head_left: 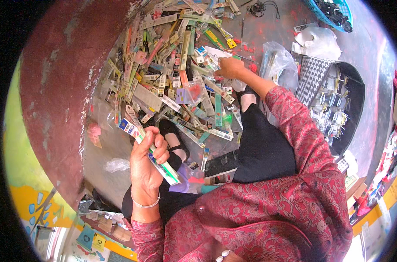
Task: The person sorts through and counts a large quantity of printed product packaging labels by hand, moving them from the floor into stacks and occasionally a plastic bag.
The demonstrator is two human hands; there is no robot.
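Several slim packets (133,131), white with blue and green, bunched in the left hand (147,157), fingers wrapped firmly round them; bundle slants, upper end toward the red wall, lower end over the lap. Right hand (231,68) stretched out to the far side of the pile (163,78), fingers bent at a white packet (213,51); cannot tell whether it is gripped or only touched. Pile itself: long narrow packets lying every which way, green, yellow, clear and white, a purple packet (184,96) among them. Black shoes at its near edge, left shoe (167,127) close by the held bundle, right shoe (246,92) below the right forearm. Thin bracelet (146,205) on left wrist; red patterned sleeves, dark trousers. Right of the pile, a clear plastic bag (279,65), then a checked bin (311,78) tipped open with small wrapped goods inside; white bag (320,43) just beyond it. Blue basket (317,12) farther up, dark items in it. Black cord (264,6) near the top. Left side: pink scrap (93,132) and crumpled clear plastic (116,165) on grey floor, beside the dark red wall (63,78).
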